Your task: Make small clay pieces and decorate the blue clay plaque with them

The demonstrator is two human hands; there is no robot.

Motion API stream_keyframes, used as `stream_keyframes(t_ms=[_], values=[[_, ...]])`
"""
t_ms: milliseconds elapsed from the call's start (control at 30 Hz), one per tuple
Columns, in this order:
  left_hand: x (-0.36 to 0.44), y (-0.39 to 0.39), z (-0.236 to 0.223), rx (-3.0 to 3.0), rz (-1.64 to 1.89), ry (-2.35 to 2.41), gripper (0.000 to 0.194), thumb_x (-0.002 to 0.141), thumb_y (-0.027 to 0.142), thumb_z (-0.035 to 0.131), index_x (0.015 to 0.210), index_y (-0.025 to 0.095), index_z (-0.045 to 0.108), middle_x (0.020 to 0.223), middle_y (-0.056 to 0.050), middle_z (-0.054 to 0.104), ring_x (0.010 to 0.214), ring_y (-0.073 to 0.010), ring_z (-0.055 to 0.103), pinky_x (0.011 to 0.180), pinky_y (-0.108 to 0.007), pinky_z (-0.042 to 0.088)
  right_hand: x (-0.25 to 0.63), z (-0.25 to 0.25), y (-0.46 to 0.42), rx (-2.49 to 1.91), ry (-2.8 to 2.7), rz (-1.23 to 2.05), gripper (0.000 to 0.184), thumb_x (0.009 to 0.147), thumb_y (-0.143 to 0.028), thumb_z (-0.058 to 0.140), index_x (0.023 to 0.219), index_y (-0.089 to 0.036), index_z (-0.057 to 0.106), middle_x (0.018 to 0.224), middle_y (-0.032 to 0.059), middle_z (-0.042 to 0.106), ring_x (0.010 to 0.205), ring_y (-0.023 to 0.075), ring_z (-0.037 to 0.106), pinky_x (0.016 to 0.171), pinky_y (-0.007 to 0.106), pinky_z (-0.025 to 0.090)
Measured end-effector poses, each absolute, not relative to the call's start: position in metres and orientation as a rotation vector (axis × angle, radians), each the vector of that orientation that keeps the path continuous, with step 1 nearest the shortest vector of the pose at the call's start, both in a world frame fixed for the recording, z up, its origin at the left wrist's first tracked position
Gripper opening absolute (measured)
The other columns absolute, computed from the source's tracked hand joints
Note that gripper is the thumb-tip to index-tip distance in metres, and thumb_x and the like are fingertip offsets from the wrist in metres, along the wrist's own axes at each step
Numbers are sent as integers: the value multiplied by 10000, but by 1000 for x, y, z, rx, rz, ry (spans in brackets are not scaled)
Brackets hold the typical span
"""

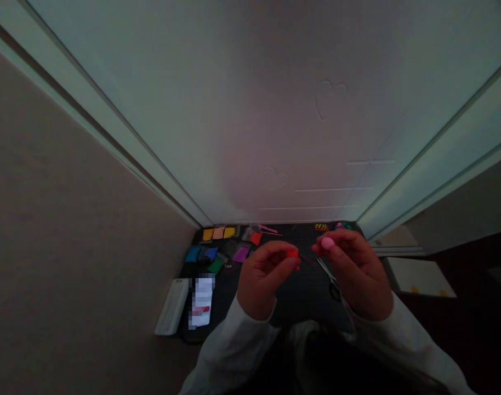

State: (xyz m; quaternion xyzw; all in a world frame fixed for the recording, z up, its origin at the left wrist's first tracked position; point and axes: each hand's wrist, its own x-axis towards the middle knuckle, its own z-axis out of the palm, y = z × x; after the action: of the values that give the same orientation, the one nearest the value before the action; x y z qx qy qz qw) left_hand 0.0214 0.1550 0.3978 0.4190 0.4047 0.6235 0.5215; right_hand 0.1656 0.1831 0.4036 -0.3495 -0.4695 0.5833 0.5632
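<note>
Between the thumb and fingers of my left hand point(262, 280) is a small orange-red lump point(292, 253), perhaps modelling clay. A pink ball point(328, 243) of similar stuff is pinched in my right hand point(359, 271). Both hands are raised above the dark table, a short distance apart. Scissors point(331, 282) with dark handles lie under and left of my right hand. Thin pink sticks or tools point(309, 261) show on the table between the hands.
Colored packets lie at the left: yellow point(229, 232), blue point(193, 254), green point(216, 265), purple point(241, 253) and red point(256, 238). A lit phone point(201, 300) and a white case point(172, 307) stand near the left edge. Small yellow-dotted pieces point(321, 226) sit at the back, against a pale door point(234, 109).
</note>
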Motion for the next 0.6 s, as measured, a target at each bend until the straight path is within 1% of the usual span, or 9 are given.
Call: stream_keyframes(t_ms=[100,200,233,300,367,433,467,533,600], values=[[21,155,396,990,1456,987,90,696,164,602,779,184,576,625,33,572,550,-63,522,532,-183,421,166,401,184,-829,-1101,1371,159,760,-150,551,902,-220,537,849,-14,612,781,72,593,727,169,455],[21,156,395,964,1466,992,122,661,192,637,740,179,544,557,48,544,506,-64,497,493,-182,394,168,399,185,-841,-1104,1381,185,746,-139,567,908,-225,535,860,-17,609,785,65,587,720,159,449],[21,155,395,961,1476,997,131,652,195,645,735,179,545,566,47,549,511,-65,500,498,-184,398,168,398,185,-843,-1104,1385,189,744,-137,569,908,-225,537,862,-18,608,786,63,585,717,156,447],[21,155,396,970,1475,1030,128,657,189,640,767,184,573,655,27,592,561,-73,531,543,-194,426,169,396,185,-839,-1107,1387,190,744,-136,568,908,-226,539,869,-18,606,789,62,581,719,156,443],[22,154,398,1008,1438,1070,163,693,179,603,856,197,602,814,-8,630,667,-94,573,637,-219,456,170,395,185,-835,-1111,1386,185,748,-139,562,909,-226,539,871,-17,603,791,64,579,727,163,440],[22,153,400,1067,1395,1096,237,734,177,554,964,213,594,977,-41,613,795,-125,584,727,-252,459,170,395,186,-838,-1121,1376,176,751,-144,558,906,-226,539,869,-17,601,788,66,579,730,170,440],[22,153,401,1103,1381,1103,260,747,179,535,1000,219,584,1017,-49,598,826,-134,580,745,-263,458,170,395,186,-843,-1126,1370,173,752,-146,557,904,-226,539,867,-18,600,785,67,579,729,172,440],[22,152,402,1192,1355,1125,257,746,186,535,995,218,591,999,-52,588,806,-131,571,720,-258,456,169,394,187,-854,-1135,1358,165,751,-153,558,898,-226,539,860,-19,598,778,69,578,728,180,440],[21,152,403,1258,1349,1139,201,702,194,589,901,197,618,869,-33,585,718,-113,548,650,-235,441,169,394,187,-863,-1139,1354,161,749,-164,561,896,-226,539,859,-16,596,778,77,577,728,196,441]])
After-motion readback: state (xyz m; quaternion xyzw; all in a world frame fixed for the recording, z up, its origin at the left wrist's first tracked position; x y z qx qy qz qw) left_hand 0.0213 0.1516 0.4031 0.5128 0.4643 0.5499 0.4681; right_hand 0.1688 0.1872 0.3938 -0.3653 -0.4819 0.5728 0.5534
